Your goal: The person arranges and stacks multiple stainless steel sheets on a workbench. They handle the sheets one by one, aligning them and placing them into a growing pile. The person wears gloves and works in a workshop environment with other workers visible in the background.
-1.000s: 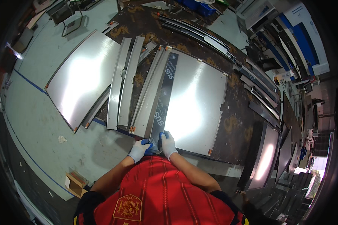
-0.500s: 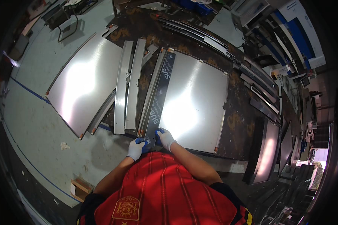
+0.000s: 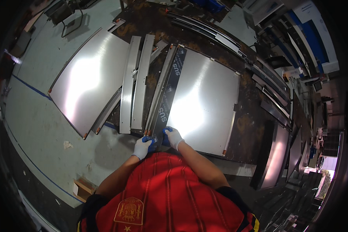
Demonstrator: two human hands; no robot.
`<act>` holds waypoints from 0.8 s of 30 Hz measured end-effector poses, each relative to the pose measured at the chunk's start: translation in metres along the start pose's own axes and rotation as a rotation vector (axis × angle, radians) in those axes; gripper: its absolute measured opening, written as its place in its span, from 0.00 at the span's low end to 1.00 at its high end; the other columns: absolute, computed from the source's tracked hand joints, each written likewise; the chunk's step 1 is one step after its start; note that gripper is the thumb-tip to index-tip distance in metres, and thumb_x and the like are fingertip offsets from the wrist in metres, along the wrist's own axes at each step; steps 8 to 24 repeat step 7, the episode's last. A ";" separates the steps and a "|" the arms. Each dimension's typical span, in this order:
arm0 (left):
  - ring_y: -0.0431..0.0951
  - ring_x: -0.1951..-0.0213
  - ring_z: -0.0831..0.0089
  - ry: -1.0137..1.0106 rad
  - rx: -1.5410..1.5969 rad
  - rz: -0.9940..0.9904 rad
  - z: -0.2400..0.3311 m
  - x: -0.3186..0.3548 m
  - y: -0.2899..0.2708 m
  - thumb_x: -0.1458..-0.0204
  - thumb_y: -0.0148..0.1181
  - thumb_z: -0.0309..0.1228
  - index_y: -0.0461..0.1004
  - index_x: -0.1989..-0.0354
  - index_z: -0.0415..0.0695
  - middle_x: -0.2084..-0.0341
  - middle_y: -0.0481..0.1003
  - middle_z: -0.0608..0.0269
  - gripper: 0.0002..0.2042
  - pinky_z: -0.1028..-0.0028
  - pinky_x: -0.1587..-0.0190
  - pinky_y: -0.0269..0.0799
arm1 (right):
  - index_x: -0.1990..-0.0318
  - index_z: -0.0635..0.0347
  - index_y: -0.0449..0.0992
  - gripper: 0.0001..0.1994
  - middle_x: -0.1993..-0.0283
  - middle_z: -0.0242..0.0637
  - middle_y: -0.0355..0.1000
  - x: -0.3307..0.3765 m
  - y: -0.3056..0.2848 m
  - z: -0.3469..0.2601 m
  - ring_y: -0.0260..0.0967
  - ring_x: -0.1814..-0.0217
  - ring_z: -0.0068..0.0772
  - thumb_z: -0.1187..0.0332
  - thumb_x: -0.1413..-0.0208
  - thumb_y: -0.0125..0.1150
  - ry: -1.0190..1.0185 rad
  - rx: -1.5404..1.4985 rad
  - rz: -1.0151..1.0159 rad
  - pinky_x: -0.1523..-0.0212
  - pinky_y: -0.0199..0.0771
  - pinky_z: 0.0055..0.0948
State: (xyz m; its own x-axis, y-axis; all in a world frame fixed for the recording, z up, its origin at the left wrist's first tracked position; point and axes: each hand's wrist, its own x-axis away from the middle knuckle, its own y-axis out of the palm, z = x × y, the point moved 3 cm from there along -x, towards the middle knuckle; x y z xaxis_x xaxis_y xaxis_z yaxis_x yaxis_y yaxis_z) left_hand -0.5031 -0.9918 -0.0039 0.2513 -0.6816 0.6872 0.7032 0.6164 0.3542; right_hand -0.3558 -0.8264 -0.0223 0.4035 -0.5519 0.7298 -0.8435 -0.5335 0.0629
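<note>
Both hands wear white gloves with blue-coated fingers. My left hand [image 3: 142, 147] is closed on the left corner of the near end of a long metal strip [image 3: 167, 92] covered in dark printed film. Fingers curled, my right hand [image 3: 174, 137] grips the right edge of that same end. The strip lies lengthwise away from me, along the left side of a shiny flat metal panel [image 3: 207, 104]. Close along its left runs a narrow metal channel [image 3: 158, 89] with copper-coloured corners. My fingertips are partly hidden.
Two long metal bars [image 3: 127, 87] lie to the left, beside another shiny panel [image 3: 91, 77] overhanging the dark table [image 3: 255, 96]. Stacked strips [image 3: 208, 29] line the far edge, and more metal pieces [image 3: 272, 94] lie at the right. A small box [image 3: 84, 188] is on the floor.
The whole view has shifted slightly, so the table appears a little higher and to the right. Both hands keep their hold on the strip's near end.
</note>
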 end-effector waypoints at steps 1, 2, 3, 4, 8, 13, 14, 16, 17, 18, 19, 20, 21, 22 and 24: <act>0.87 0.62 0.64 0.008 -0.088 0.018 0.001 -0.006 -0.002 0.31 0.60 0.22 0.80 0.47 0.37 0.59 0.84 0.57 0.09 0.65 0.57 0.87 | 0.42 0.65 0.81 0.12 0.53 0.39 0.83 0.002 -0.002 -0.011 0.81 0.55 0.35 0.70 0.26 0.59 -0.074 0.211 -0.001 0.50 0.84 0.38; 0.88 0.61 0.60 0.024 -0.041 0.065 -0.001 -0.009 -0.005 0.31 0.60 0.23 0.79 0.46 0.37 0.58 0.84 0.56 0.09 0.62 0.57 0.88 | 0.42 0.64 0.81 0.12 0.53 0.39 0.83 0.001 0.002 -0.017 0.81 0.55 0.36 0.70 0.25 0.59 -0.061 0.150 0.013 0.51 0.86 0.40; 0.88 0.60 0.57 -0.004 0.018 0.123 -0.005 -0.015 -0.007 0.31 0.60 0.23 0.78 0.44 0.38 0.57 0.84 0.54 0.10 0.59 0.56 0.88 | 0.41 0.63 0.80 0.12 0.53 0.40 0.83 0.002 0.005 -0.024 0.82 0.55 0.38 0.70 0.25 0.58 -0.045 0.074 0.019 0.51 0.87 0.43; 0.89 0.60 0.54 -0.033 0.077 0.182 -0.010 -0.019 -0.011 0.31 0.60 0.23 0.77 0.43 0.38 0.56 0.84 0.53 0.11 0.57 0.56 0.89 | 0.41 0.63 0.80 0.12 0.53 0.40 0.83 0.002 0.009 -0.029 0.83 0.54 0.39 0.70 0.25 0.58 -0.027 -0.002 0.028 0.52 0.89 0.45; 0.88 0.53 0.48 -0.124 0.300 0.156 -0.033 -0.029 -0.026 0.31 0.62 0.25 0.76 0.40 0.45 0.49 0.82 0.47 0.13 0.49 0.52 0.89 | 0.39 0.56 0.80 0.12 0.51 0.43 0.83 0.002 0.012 -0.042 0.85 0.52 0.43 0.70 0.25 0.58 0.198 -0.104 0.008 0.54 0.91 0.53; 0.88 0.53 0.48 -0.124 0.300 0.156 -0.033 -0.029 -0.026 0.31 0.62 0.25 0.76 0.40 0.45 0.49 0.82 0.47 0.13 0.49 0.52 0.89 | 0.39 0.56 0.80 0.12 0.51 0.43 0.83 0.002 0.012 -0.042 0.85 0.52 0.43 0.70 0.25 0.58 0.198 -0.104 0.008 0.54 0.91 0.53; 0.88 0.53 0.48 -0.124 0.300 0.156 -0.033 -0.029 -0.026 0.31 0.62 0.25 0.76 0.40 0.45 0.49 0.82 0.47 0.13 0.49 0.52 0.89 | 0.39 0.56 0.80 0.12 0.51 0.43 0.83 0.002 0.012 -0.042 0.85 0.52 0.43 0.70 0.25 0.58 0.198 -0.104 0.008 0.54 0.91 0.53; 0.88 0.53 0.48 -0.124 0.300 0.156 -0.033 -0.029 -0.026 0.31 0.62 0.25 0.76 0.40 0.45 0.49 0.82 0.47 0.13 0.49 0.52 0.89 | 0.39 0.56 0.80 0.12 0.51 0.43 0.83 0.002 0.012 -0.042 0.85 0.52 0.43 0.70 0.25 0.58 0.198 -0.104 0.008 0.54 0.91 0.53; 0.88 0.53 0.48 -0.124 0.300 0.156 -0.033 -0.029 -0.026 0.31 0.62 0.25 0.76 0.40 0.45 0.49 0.82 0.47 0.13 0.49 0.52 0.89 | 0.39 0.56 0.80 0.12 0.51 0.43 0.83 0.002 0.012 -0.042 0.85 0.52 0.43 0.70 0.25 0.58 0.198 -0.104 0.008 0.54 0.91 0.53; 0.88 0.53 0.48 -0.124 0.300 0.156 -0.033 -0.029 -0.026 0.31 0.62 0.25 0.76 0.40 0.45 0.49 0.82 0.47 0.13 0.49 0.52 0.89 | 0.39 0.56 0.80 0.12 0.51 0.43 0.83 0.002 0.012 -0.042 0.85 0.52 0.43 0.70 0.25 0.58 0.198 -0.104 0.008 0.54 0.91 0.53; 0.88 0.53 0.48 -0.124 0.300 0.156 -0.033 -0.029 -0.026 0.31 0.62 0.25 0.76 0.40 0.45 0.49 0.82 0.47 0.13 0.49 0.52 0.89 | 0.39 0.56 0.80 0.12 0.51 0.43 0.83 0.002 0.012 -0.042 0.85 0.52 0.43 0.70 0.25 0.58 0.198 -0.104 0.008 0.54 0.91 0.53; 0.88 0.53 0.48 -0.124 0.300 0.156 -0.033 -0.029 -0.026 0.31 0.62 0.25 0.76 0.40 0.45 0.49 0.82 0.47 0.13 0.49 0.52 0.89 | 0.39 0.56 0.80 0.12 0.51 0.43 0.83 0.002 0.012 -0.042 0.85 0.52 0.43 0.70 0.25 0.58 0.198 -0.104 0.008 0.54 0.91 0.53; 0.88 0.53 0.48 -0.124 0.300 0.156 -0.033 -0.029 -0.026 0.31 0.62 0.25 0.76 0.40 0.45 0.49 0.82 0.47 0.13 0.49 0.52 0.89 | 0.39 0.56 0.80 0.12 0.51 0.43 0.83 0.002 0.012 -0.042 0.85 0.52 0.43 0.70 0.25 0.58 0.198 -0.104 0.008 0.54 0.91 0.53; 0.88 0.53 0.48 -0.124 0.300 0.156 -0.033 -0.029 -0.026 0.31 0.62 0.25 0.76 0.40 0.45 0.49 0.82 0.47 0.13 0.49 0.52 0.89 | 0.39 0.56 0.80 0.12 0.51 0.43 0.83 0.002 0.012 -0.042 0.85 0.52 0.43 0.70 0.25 0.58 0.198 -0.104 0.008 0.54 0.91 0.53; 0.88 0.53 0.48 -0.124 0.300 0.156 -0.033 -0.029 -0.026 0.31 0.62 0.25 0.76 0.40 0.45 0.49 0.82 0.47 0.13 0.49 0.52 0.89 | 0.39 0.56 0.80 0.12 0.51 0.43 0.83 0.002 0.012 -0.042 0.85 0.52 0.43 0.70 0.25 0.58 0.198 -0.104 0.008 0.54 0.91 0.53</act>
